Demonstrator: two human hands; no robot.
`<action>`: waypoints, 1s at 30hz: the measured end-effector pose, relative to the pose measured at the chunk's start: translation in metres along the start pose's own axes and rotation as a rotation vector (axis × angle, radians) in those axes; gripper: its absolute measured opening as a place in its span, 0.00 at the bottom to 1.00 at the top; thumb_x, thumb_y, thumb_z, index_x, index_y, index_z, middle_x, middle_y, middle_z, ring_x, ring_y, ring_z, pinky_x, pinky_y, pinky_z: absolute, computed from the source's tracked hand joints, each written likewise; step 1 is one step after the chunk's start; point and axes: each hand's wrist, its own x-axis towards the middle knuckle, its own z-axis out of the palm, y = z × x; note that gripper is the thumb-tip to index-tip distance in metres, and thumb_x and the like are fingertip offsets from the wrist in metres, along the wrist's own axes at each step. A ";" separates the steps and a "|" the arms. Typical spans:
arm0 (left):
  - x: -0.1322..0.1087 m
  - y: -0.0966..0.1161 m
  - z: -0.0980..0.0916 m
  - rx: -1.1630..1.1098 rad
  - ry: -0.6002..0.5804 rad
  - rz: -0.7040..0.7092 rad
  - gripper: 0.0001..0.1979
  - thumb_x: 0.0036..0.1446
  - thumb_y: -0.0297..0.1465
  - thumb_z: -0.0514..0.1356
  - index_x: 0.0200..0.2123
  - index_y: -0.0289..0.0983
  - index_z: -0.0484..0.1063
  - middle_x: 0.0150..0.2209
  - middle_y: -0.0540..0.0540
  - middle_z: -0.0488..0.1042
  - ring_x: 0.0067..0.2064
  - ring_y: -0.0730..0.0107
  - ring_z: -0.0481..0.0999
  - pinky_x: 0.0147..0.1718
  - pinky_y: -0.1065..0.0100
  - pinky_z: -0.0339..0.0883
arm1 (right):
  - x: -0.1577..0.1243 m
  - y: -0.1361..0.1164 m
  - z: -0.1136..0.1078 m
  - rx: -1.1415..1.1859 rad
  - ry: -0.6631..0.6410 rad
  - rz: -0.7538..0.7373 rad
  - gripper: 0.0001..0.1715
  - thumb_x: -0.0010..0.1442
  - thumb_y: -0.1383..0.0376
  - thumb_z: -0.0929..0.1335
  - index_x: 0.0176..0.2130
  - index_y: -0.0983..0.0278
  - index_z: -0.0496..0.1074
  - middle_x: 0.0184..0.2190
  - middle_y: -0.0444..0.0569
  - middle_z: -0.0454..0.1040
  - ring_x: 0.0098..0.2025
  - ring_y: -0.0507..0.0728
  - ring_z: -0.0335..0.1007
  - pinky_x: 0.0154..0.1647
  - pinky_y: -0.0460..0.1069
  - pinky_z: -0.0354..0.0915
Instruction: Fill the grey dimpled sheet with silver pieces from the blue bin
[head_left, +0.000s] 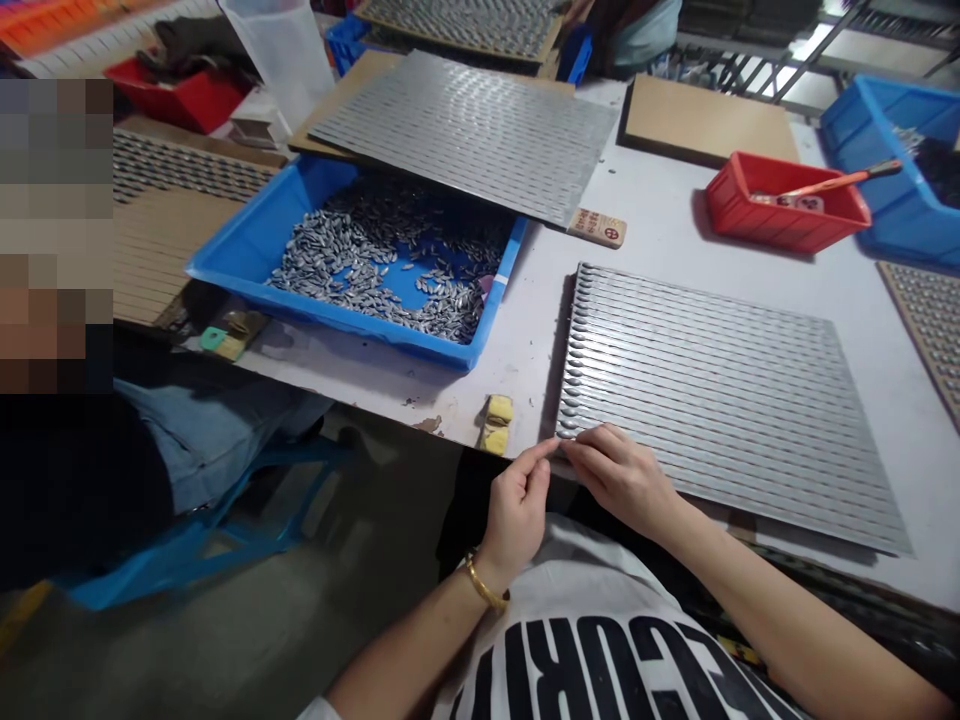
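Grey and ribbed, the board (pixel 735 400) is lying flat on the white worktop (pixel 660 250) straight in front of the person, its near left corner sitting just at the worktop's front edge. Both hands are meeting at that corner. The left hand (pixel 517 510), wearing a gold bracelet (pixel 484 588) at the wrist, is keeping its grip loosely curled, with the index fingertip stretching out and touching the corner; I cannot tell whether anything is being pinched in it. The right hand (pixel 622 475) is resting on the board's edge with its fingers (pixel 592 447) lying close together and nearly flat. Its thumb is hidden, so I cannot tell whether this grip is clenching the board or only touching it.

To the left, well apart from the hands, a blue tray (pixel 240 250) is holding a heap of small silvery metal pieces (pixel 360 260). A second board (pixel 472 130) is overlapping its far rim. A red tray (pixel 787 225) is sitting near the far right.
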 end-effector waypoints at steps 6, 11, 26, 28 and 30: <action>0.002 0.001 0.002 0.087 0.025 0.087 0.15 0.62 0.35 0.55 0.49 0.39 0.73 0.45 0.42 0.77 0.45 0.65 0.75 0.45 0.66 0.67 | 0.003 -0.001 -0.003 0.120 0.060 0.050 0.13 0.65 0.71 0.63 0.49 0.63 0.70 0.37 0.53 0.73 0.37 0.56 0.70 0.35 0.50 0.68; 0.004 0.020 0.001 -0.373 -0.021 -0.254 0.13 0.58 0.39 0.59 0.41 0.37 0.72 0.20 0.56 0.60 0.19 0.80 0.56 0.16 0.77 0.48 | -0.001 0.001 -0.017 0.229 0.092 0.117 0.12 0.65 0.70 0.63 0.47 0.61 0.71 0.37 0.51 0.74 0.38 0.56 0.72 0.36 0.50 0.70; 0.112 0.125 0.052 -0.594 -0.232 -0.321 0.19 0.59 0.45 0.58 0.39 0.34 0.73 0.38 0.43 0.75 0.40 0.67 0.74 0.38 0.68 0.70 | 0.102 0.060 -0.080 0.112 0.140 0.030 0.19 0.65 0.70 0.62 0.54 0.60 0.69 0.48 0.54 0.72 0.48 0.61 0.65 0.43 0.56 0.69; 0.131 0.127 0.059 -0.588 -0.241 -0.342 0.20 0.58 0.46 0.58 0.40 0.34 0.73 0.37 0.43 0.75 0.40 0.67 0.74 0.37 0.68 0.69 | 0.116 0.078 -0.079 0.098 0.101 0.019 0.16 0.64 0.70 0.62 0.50 0.61 0.72 0.44 0.54 0.74 0.45 0.61 0.66 0.42 0.56 0.69; 0.148 0.129 0.065 -0.589 -0.271 -0.366 0.20 0.59 0.47 0.57 0.40 0.34 0.73 0.38 0.43 0.74 0.40 0.67 0.73 0.37 0.69 0.69 | 0.125 0.094 -0.075 0.115 0.077 0.016 0.14 0.63 0.71 0.63 0.45 0.62 0.74 0.39 0.53 0.75 0.43 0.60 0.67 0.41 0.56 0.69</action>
